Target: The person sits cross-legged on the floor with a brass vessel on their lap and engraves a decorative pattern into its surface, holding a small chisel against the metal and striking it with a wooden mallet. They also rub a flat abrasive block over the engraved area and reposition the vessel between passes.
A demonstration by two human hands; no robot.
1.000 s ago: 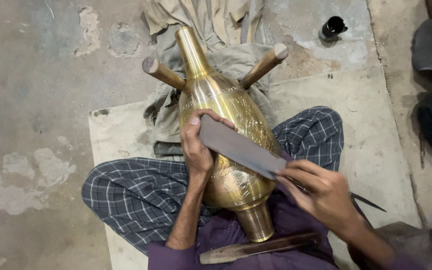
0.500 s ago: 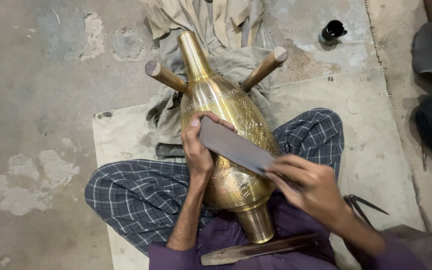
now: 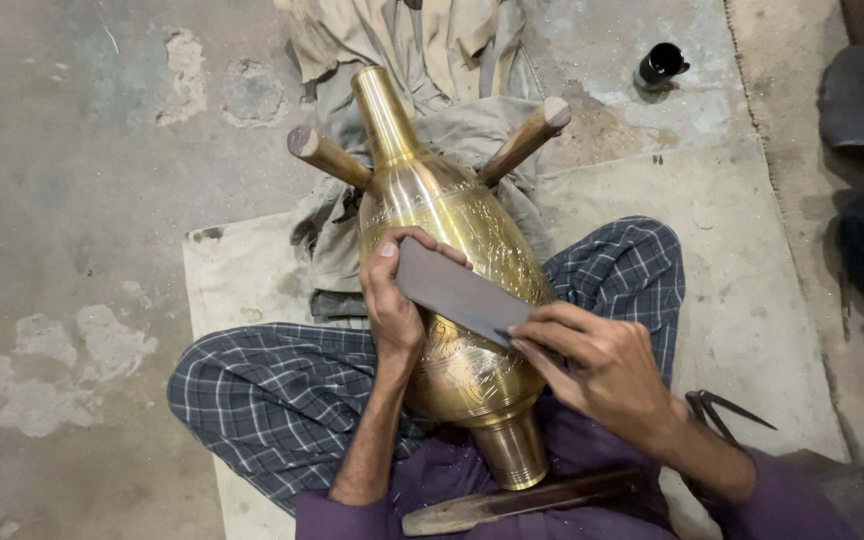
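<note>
- The engraved brass vase is laid across the lap, neck cradled between two wooden pegs.
- A flat dark blade is pinched at both ends by left hand and right hand.
- Scraping of the belly appears under way; even pressure is called for next.

We've got an engraved brass vase lying tilted across the lap, neck pointing away, flat dark scraper pressed on its belly.
</note>
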